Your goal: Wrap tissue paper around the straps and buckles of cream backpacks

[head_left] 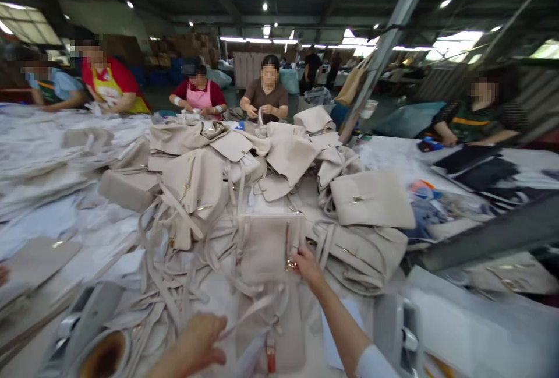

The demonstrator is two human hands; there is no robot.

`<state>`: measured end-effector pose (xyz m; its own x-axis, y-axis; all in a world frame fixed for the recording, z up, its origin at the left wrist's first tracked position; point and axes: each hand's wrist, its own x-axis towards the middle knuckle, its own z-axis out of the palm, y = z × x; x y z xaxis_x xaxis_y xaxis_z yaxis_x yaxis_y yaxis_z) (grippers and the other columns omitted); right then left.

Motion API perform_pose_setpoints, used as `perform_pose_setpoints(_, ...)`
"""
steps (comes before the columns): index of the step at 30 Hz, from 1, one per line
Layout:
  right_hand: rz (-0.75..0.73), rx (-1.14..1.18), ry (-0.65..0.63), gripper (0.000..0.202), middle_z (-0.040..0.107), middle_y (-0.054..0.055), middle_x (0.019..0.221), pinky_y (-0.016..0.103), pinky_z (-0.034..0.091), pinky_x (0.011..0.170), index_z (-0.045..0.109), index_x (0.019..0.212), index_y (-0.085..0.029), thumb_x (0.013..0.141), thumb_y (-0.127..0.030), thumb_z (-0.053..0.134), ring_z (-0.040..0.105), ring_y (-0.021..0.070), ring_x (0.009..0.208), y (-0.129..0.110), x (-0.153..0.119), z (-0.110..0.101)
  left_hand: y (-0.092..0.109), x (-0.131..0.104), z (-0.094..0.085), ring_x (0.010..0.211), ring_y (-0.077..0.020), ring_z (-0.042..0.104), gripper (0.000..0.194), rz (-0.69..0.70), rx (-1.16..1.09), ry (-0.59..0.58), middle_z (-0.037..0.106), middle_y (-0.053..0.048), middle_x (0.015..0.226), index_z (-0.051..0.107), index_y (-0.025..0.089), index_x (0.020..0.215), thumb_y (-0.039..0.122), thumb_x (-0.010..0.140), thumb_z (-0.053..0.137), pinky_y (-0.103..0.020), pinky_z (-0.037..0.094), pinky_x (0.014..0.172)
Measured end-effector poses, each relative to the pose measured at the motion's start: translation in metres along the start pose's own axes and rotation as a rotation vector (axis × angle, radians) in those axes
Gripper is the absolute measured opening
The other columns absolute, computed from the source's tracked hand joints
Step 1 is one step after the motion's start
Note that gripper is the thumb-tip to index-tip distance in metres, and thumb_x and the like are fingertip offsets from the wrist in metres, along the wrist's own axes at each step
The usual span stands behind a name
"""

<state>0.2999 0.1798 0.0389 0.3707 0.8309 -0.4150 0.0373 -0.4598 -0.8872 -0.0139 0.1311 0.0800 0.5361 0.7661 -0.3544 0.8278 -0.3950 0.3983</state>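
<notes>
A beige bag (266, 244) lies in front of me with its flap (283, 331) spread toward me and a red-tipped tab near the flap's lower edge. My right hand (308, 267) closes its fingers on the gold clasp (291, 264) at the bag's right side. Lower and to the left, my left hand (203, 340) is blurred, its fingers apart beside a thin beige strap (257, 306). Whether it touches the strap is unclear.
Beige bags (196, 186) with tangled straps pile up beyond. A tape dispenser (82, 320) stands at the left and another (399, 331) at the right. A slanted metal post (388, 46) rises at the right. Several people sit across the table; a hand shows at the left edge.
</notes>
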Motion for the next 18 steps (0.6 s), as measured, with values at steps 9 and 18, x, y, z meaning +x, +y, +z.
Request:
perform_pose_setpoints(9, 0.024, -0.069, 0.042, 0.028, 0.070, 0.003, 0.075, 0.033, 0.055, 0.062, 0.064, 0.083, -0.020, 0.072, -0.044, 0.054, 0.068, 0.0212, 0.071, 0.058, -0.051, -0.030, 0.055, 0.022, 0.054, 0.087, -0.0200, 0.066, 0.026, 0.022, -0.350, -0.099, 0.073, -0.003, 0.089, 0.066, 0.022, 0.093, 0.029, 0.086, 0.043, -0.027, 0.048, 0.080)
perform_pose_setpoints(18, -0.095, -0.368, 0.295, 0.036, 0.073, 0.014, 0.096, 0.045, 0.046, 0.095, 0.071, 0.091, -0.017, 0.074, -0.043, 0.052, 0.065, 0.0325, 0.098, 0.119, -0.122, -0.116, -0.014, 0.019, 0.135, 0.129, -0.0315, 0.051, 0.044, 0.051, -0.287, -0.089, 0.053, -0.010, 0.141, 0.066, 0.026, 0.118, 0.036, 0.077, 0.059, -0.045, 0.041, 0.110)
